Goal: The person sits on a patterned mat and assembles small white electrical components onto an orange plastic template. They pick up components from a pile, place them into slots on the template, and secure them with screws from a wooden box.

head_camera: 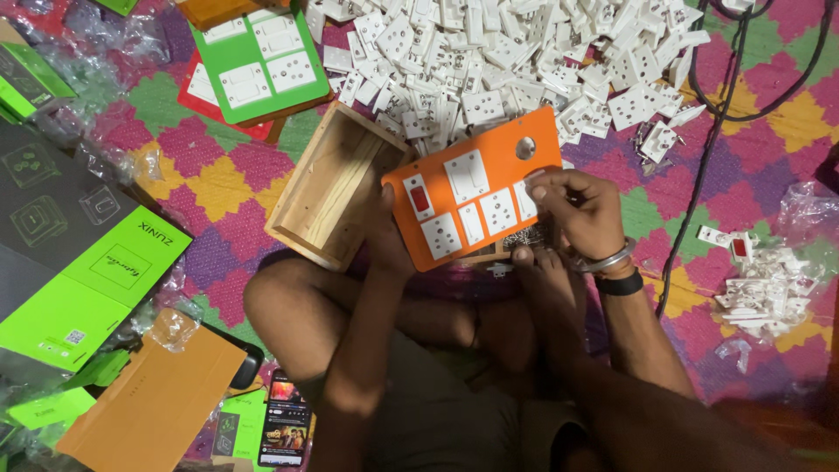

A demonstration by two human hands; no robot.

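1. You sit cross-legged on a bright patterned mat [218, 188], looking down at your lap.
2. Your left hand [384, 240] grips the lower left edge of an orange switchboard panel [476, 188], with the thumb on its face and the fingers hidden behind it.
3. The panel tilts up to the right, just above your knees, and carries white sockets and switches plus one red switch.
4. Your right hand [581, 210] is curled over the panel's right end, its fingertips pinching a white socket module [527, 199] set in the panel.
5. Just left of your left hand lies an open wooden box [336, 188].
6. Beyond both hands, past the panel, spreads a heap of loose white socket parts [524, 52].
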